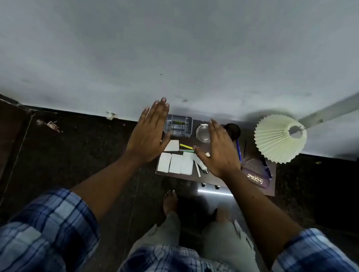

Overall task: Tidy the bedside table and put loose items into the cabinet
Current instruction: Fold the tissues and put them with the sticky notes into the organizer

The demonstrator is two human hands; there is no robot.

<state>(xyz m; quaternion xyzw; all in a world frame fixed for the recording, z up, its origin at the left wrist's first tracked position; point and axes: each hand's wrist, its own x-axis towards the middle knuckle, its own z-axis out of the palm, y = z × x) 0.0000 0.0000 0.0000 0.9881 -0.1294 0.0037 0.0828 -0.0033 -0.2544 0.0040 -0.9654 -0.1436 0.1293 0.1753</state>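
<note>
A small dark bedside table point(231, 184) stands against the wall. On it lie several white folded papers point(175, 163), yellow and green strips point(186, 147), a grey compartment box point(178, 125), a clear glass dish point(202, 133), a small white tube point(202, 167), a blue pen point(239, 151) and a dark glasses case point(257, 179). My left hand point(150, 133) hovers flat with straight fingers over the table's left edge. My right hand point(220, 151) hovers flat above the table's middle, hiding part of the dish. Neither hand holds anything.
A pleated cream lampshade point(278, 139) stands at the table's right rear, with a dark round object point(233, 130) beside the dish. Cabinet handles point(209, 186) show under the table's front edge. My bare foot point(170, 202) stands on the dark floor in front.
</note>
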